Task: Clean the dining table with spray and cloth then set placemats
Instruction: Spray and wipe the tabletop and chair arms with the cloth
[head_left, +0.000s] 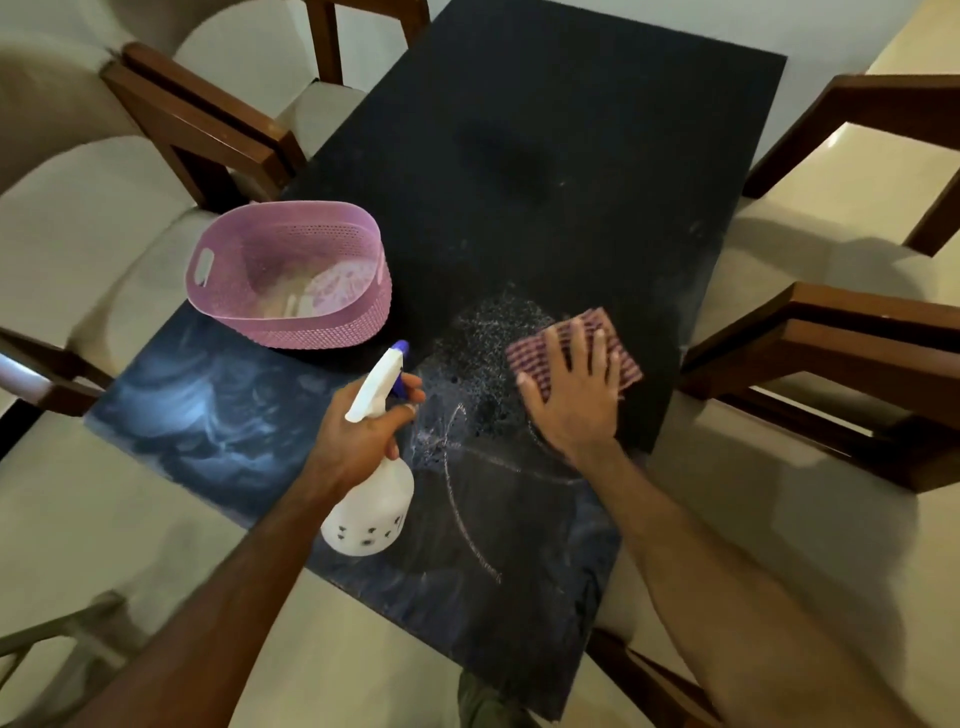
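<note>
My left hand (361, 434) grips the neck of a white spray bottle (371, 506) with a blue nozzle, held just above the dark dining table (519, 156). My right hand (576, 395) lies flat with spread fingers on a folded pink checked cloth (615, 340), pressing it onto the table near the right edge. A patch of fine spray droplets (493, 332) and wet wipe streaks lie on the tabletop between my hands. A pink perforated basket (244, 260) stands on the table at the left, with something pale and patterned lying inside it.
Wooden chairs with cream cushions surround the table: two at the left (197, 130), two at the right (841, 353), and one at the near right corner. The near left of the tabletop (208, 415) shows smeared sheen under light.
</note>
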